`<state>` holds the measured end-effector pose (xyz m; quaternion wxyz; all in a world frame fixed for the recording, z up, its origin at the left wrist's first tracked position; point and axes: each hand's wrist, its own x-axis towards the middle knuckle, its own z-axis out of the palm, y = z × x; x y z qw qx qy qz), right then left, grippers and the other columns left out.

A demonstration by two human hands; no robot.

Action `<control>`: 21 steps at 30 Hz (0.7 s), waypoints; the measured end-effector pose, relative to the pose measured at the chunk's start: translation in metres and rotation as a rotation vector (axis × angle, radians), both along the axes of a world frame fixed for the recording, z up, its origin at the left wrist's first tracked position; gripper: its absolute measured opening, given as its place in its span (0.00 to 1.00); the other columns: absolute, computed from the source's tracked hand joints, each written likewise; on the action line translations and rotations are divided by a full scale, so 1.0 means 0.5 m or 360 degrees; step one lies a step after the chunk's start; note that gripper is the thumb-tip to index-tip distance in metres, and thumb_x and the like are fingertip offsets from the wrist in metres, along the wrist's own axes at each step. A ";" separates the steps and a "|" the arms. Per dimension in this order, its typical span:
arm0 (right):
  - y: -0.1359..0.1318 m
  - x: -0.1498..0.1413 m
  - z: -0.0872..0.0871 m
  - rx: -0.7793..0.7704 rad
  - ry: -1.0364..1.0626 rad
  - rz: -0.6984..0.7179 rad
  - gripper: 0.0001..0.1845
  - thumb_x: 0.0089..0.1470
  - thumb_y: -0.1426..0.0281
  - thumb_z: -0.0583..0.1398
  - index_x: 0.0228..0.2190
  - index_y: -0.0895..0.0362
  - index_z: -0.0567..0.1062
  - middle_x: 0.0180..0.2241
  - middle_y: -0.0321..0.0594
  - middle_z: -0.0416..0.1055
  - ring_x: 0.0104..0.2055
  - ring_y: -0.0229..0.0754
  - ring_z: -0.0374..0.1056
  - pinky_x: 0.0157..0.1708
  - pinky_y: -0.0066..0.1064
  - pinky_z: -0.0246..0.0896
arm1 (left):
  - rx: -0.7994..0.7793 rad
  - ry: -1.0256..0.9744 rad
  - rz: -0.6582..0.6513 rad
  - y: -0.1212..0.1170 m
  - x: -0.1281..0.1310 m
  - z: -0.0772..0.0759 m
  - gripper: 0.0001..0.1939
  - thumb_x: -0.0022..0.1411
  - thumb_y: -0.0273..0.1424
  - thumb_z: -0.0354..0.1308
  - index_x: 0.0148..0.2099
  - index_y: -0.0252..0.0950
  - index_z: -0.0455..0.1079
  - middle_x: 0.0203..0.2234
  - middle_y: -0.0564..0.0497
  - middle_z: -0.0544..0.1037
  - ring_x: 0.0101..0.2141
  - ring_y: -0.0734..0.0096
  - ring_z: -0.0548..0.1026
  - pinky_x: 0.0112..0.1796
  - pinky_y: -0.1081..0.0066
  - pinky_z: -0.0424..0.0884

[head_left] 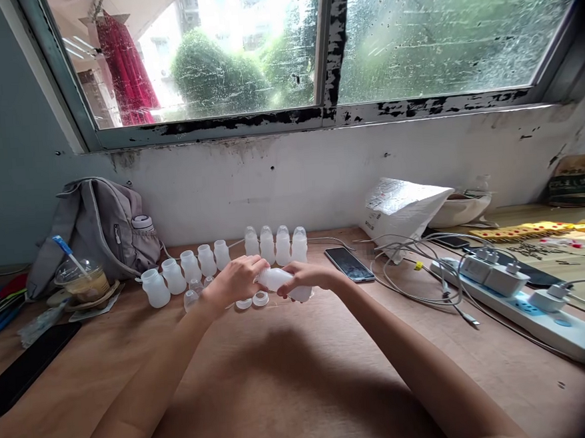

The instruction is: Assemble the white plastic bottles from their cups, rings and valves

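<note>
A small translucent white baby bottle [275, 278] lies tilted on its side between my hands, just above the table. My left hand [234, 281] is closed around its left end. Round its body on the right, the fingers of my right hand [307, 275] are wrapped. Behind the hands stand several bottles with domed tops [283, 245] in a row. To the left, several open-necked bottles [156, 288] form a slanting line. Clear domed caps [192, 297] sit near my left wrist, partly hidden by it. White rings [261, 298] lie below the held bottle.
A phone [350, 264] lies right of my hands, near tangled white cables [417, 283] and a power strip [529, 306] with chargers. A silvery pouch [402, 208] stands against the wall. On the left are a grey backpack [97, 226], a drink cup [82, 279] and a black flat object [30, 367].
</note>
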<state>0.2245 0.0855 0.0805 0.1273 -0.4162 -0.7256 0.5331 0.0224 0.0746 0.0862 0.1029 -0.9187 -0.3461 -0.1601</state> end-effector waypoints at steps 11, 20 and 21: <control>-0.003 0.001 0.009 0.0784 -0.0563 0.0036 0.26 0.33 0.63 0.65 0.38 0.54 0.71 0.30 0.36 0.69 0.30 0.40 0.64 0.21 0.24 0.53 | -0.0405 -0.0123 -0.0029 0.001 -0.003 -0.008 0.19 0.58 0.46 0.47 0.34 0.35 0.67 0.26 0.51 0.70 0.27 0.69 0.69 0.28 0.72 0.61; 0.001 0.000 0.008 0.1136 -0.0635 -0.0149 0.22 0.34 0.63 0.64 0.36 0.55 0.70 0.30 0.37 0.70 0.29 0.40 0.64 0.23 0.24 0.51 | -0.0555 -0.0372 0.0068 0.018 -0.031 0.007 0.20 0.55 0.47 0.50 0.44 0.39 0.60 0.34 0.52 0.71 0.29 0.69 0.70 0.28 0.72 0.62; 0.003 0.003 0.009 0.1124 -0.0627 -0.0167 0.23 0.34 0.62 0.64 0.36 0.55 0.70 0.30 0.37 0.70 0.30 0.40 0.64 0.23 0.24 0.51 | -0.0527 -0.0359 0.0043 0.020 -0.034 0.008 0.19 0.54 0.45 0.53 0.42 0.39 0.61 0.34 0.52 0.71 0.29 0.70 0.70 0.28 0.73 0.62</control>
